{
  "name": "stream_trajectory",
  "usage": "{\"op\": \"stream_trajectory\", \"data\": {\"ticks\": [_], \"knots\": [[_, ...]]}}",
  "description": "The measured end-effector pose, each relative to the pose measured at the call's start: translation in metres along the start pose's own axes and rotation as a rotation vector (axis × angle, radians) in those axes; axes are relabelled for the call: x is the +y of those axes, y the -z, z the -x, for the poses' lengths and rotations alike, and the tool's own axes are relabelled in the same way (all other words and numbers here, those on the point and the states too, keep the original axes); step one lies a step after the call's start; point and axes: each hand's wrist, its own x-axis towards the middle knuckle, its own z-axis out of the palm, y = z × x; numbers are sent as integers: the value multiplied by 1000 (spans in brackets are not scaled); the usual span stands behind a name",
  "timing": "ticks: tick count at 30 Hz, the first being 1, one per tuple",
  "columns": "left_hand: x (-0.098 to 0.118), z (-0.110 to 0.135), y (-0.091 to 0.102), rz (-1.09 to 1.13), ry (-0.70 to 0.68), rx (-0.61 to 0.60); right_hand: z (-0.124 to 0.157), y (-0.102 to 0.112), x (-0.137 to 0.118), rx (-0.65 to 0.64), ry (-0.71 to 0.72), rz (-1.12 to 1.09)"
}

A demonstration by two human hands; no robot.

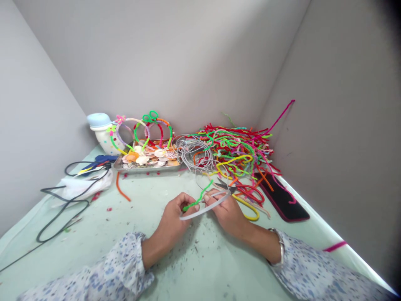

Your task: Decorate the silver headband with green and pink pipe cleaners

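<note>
Left hand (pixel 174 215) and right hand (pixel 231 215) were closed on a curved whitish plastic headband (pixel 206 209) at lower centre; a fuzzy green pipe cleaner (pixel 204 190) was pinched by the left.

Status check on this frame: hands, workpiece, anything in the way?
Left hand pinching green pipe cleaner. Right hand at white headband. Headband spans both hands, pipe cleaner's far tip free. Scissors close beyond right hand, possible snag.

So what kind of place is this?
It looks like a craft table, though I can't tell whose. You can see a big heap of pipe cleaners, headbands wrapped in bright fuzzy colors, and a metal tray holding seashells.
</note>
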Motion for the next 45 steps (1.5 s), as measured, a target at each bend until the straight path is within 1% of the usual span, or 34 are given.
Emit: {"op": "stream_trajectory", "data": {"ticks": [8,17,20,24,28,32,35,38,45], "knots": [[6,5,0,70,-18,0,2,1,-5,-33,56,-51],[-7,1,3,63,-20,-4,4,2,-7,-30,66,-59],[-4,1,2,62,-26,-11,3,1,-7,-24,71,-58],[2,2,1,49,-24,-14,1,1,-5,2,42,-24],[0,2,2,10,-29,-8,1,1,-5,-3,33,-8],[-5,1,3,-1,-34,-2,3,1,-6,-21,53,-19],[-7,1,3,35,-25,-16,5,1,-7,-19,77,-40],[-5,3,3,65,-7,-19,5,1,-8,-22,100,-49],[2,8,1,51,-4,5,7,4,-10,-57,112,-53]]}}
